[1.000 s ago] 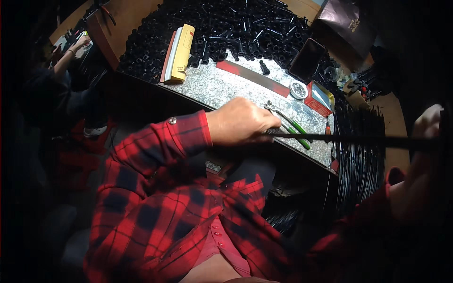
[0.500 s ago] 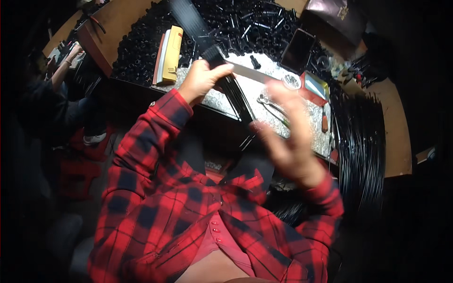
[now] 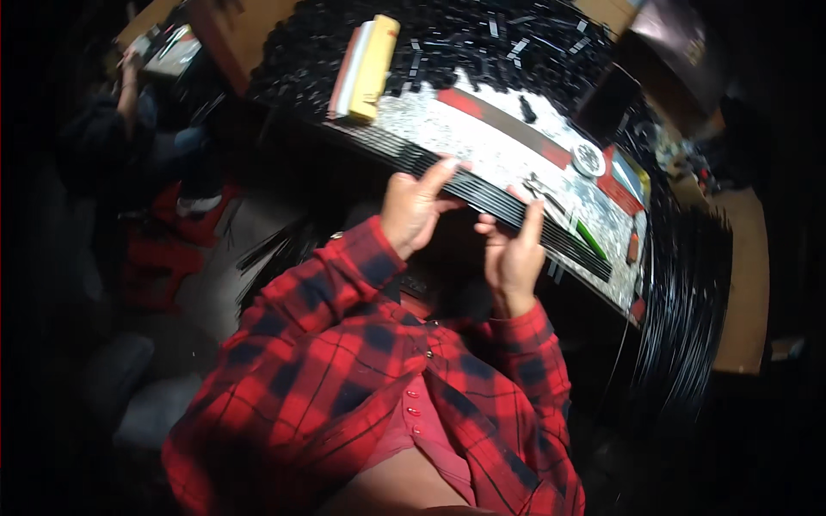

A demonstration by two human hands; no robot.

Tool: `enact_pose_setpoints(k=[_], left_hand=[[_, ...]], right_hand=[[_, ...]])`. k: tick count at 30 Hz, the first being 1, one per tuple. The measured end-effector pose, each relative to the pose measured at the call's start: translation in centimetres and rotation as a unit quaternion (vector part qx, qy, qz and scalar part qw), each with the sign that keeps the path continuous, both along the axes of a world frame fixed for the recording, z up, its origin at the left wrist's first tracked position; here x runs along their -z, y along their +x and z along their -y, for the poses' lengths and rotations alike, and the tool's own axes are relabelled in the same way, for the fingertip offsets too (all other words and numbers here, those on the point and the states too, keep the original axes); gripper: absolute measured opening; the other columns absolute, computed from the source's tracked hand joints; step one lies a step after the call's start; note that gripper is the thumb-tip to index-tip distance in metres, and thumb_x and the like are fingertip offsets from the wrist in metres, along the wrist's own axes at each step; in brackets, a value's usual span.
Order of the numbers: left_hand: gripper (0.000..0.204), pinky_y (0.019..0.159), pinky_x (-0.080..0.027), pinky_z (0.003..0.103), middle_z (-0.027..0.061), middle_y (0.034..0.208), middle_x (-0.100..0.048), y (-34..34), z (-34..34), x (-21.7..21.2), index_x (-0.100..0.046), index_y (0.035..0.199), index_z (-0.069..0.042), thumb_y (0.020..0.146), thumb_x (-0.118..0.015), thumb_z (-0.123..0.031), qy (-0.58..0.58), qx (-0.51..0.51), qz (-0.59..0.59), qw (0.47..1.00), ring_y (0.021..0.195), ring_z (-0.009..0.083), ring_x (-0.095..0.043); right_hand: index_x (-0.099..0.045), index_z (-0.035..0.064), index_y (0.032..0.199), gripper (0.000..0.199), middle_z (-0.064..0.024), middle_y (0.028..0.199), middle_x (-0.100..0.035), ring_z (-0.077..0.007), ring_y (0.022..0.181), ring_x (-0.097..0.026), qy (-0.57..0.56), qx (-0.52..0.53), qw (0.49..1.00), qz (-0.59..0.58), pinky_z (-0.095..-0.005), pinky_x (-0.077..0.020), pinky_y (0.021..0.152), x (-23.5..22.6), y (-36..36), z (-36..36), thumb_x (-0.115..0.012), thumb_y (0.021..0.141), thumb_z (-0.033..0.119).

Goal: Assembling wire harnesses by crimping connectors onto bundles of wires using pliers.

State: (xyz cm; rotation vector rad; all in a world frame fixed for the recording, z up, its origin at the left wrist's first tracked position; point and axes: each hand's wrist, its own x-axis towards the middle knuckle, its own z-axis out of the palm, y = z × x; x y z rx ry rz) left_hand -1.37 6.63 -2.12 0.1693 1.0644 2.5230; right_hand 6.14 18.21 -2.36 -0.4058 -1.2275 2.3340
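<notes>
Speckled worktop (image 3: 482,142) lay ahead, heaped at the back with black parts (image 3: 447,39), a yellow block (image 3: 372,56) at its left end. Along the near edge ran a flat bundle of black rods (image 3: 482,193). Gripped it from below with the left hand (image 3: 415,206), fingers curled over the top; pinched it just beside with the right hand (image 3: 512,249).

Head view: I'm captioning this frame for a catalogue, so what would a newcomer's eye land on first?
Both hands, the left hand and right hand, grip a long bundle of thin black rods at the near edge of the speckled worktop. Red plaid sleeves fill the foreground; a yellow block lies at the worktop's far left.
</notes>
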Motion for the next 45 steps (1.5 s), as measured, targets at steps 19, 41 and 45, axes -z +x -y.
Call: enact_pose_setpoints(k=[19, 41, 45], left_hand=[[0.016, 0.056, -0.048, 0.019, 0.0083, 0.086, -0.066, 2.7, 3.9, -5.5, -0.059, 0.101, 0.001, 0.090, -0.053, -0.009, -0.177, 0.242, -0.205, 0.932, 0.067, 0.0079, -0.061], [0.038, 0.080, -0.049, 0.024, 0.0110, 0.098, -0.065, 0.9, 0.5, -12.1, -0.044, 0.124, 0.001, 0.087, -0.053, 0.000, -0.111, 0.270, -0.325, 0.899, 0.090, 0.0143, -0.062], [0.038, 0.075, -0.051, 0.022, 0.0105, 0.089, -0.067, 1.2, 1.1, -12.0, -0.044, 0.124, 0.000, 0.087, -0.052, 0.000, -0.114, 0.246, -0.347, 0.898, 0.082, 0.0131, -0.065]], right_hand=[[-0.060, -0.0009, 0.086, 0.020, -0.0042, 0.069, -0.056, -0.0118, 0.057, -0.052, 0.515, -0.269, 0.804, 0.126, -0.0253, -0.0425, 0.052, -8.3, 1.2, -5.1, -0.052, 0.090, 0.017], [-0.056, -0.0008, 0.096, 0.022, -0.0137, 0.086, -0.059, -0.0269, 0.081, -0.058, 0.532, -0.348, 0.771, -0.045, -0.0348, -0.0454, 0.072, -4.8, 1.2, -1.0, -0.057, 0.084, 0.018], [-0.057, -0.0007, 0.099, 0.024, -0.0109, 0.089, -0.060, -0.0247, 0.084, -0.058, 0.505, -0.386, 0.769, -0.065, -0.0343, -0.0459, 0.073, -4.5, 1.2, -1.8, -0.056, 0.084, 0.018]])
